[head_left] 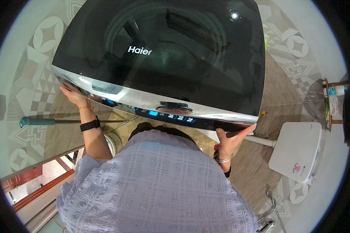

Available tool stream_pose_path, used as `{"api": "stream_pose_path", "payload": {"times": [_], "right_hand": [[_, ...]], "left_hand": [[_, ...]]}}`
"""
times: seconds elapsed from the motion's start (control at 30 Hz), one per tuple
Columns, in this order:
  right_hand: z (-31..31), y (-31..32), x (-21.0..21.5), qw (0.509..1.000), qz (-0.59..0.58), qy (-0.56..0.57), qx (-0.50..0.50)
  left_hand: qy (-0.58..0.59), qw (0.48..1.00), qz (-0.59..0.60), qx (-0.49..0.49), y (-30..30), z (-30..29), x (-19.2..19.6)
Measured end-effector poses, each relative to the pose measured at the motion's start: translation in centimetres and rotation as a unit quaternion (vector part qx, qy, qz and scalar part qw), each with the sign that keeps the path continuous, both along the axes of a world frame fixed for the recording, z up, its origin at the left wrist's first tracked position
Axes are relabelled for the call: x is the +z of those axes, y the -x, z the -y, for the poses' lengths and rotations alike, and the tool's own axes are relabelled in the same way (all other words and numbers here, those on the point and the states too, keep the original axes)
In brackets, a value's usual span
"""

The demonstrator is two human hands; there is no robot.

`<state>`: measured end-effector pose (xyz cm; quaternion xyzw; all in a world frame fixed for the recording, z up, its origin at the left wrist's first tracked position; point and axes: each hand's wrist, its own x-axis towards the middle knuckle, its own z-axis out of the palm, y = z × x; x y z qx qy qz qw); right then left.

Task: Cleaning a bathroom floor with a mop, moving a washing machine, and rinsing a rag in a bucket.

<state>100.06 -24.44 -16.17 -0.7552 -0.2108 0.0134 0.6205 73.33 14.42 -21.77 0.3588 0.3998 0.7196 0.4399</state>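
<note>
A top-loading washing machine (206,85) with a dark glass lid fills the upper middle of the head view, its front edge slanting down to the right. The lid is down, and a chrome strip (132,95) runs along the front. Below that, the control panel (153,113) shows blue lit symbols. My left hand (77,97) grips the front left corner, with some fingers hidden by the edge. At the front right corner my right hand (230,143) holds on, thumb and fingers spread around the corner.
A long-handled tool with a teal grip (37,122) crosses behind my left forearm. A white cistern (295,151) hangs on the right wall, a pipe (260,141) running from it. Above it is a shelf (330,105). A pale bucket (114,141) stands by my left elbow.
</note>
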Motion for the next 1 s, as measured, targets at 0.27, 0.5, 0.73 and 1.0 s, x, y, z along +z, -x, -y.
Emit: {"api": "stream_pose_path", "payload": {"times": [0.27, 0.5, 0.73, 1.0], "right_hand": [[0.4, 0.1, -0.8, 0.998, -0.039, -0.056, -0.007], [0.0, 0.5, -0.3, 0.998, -0.042, -0.038, -0.014], [-0.5, 0.5, -0.3, 0.998, -0.017, -0.058, -0.018], [-0.2, 0.3, -0.8, 0.999, -0.008, -0.049, -0.020]], "left_hand": [[-0.001, 0.999, -0.037, -0.028, 0.4, -0.2, -0.3], [-0.028, 0.998, 0.023, -0.047, 0.9, -1.0, -1.5], [-0.026, 0.999, 0.017, -0.034, 1.2, -1.1, -1.6], [-0.032, 0.998, 0.011, -0.046, 1.1, -1.0, -1.6]]}}
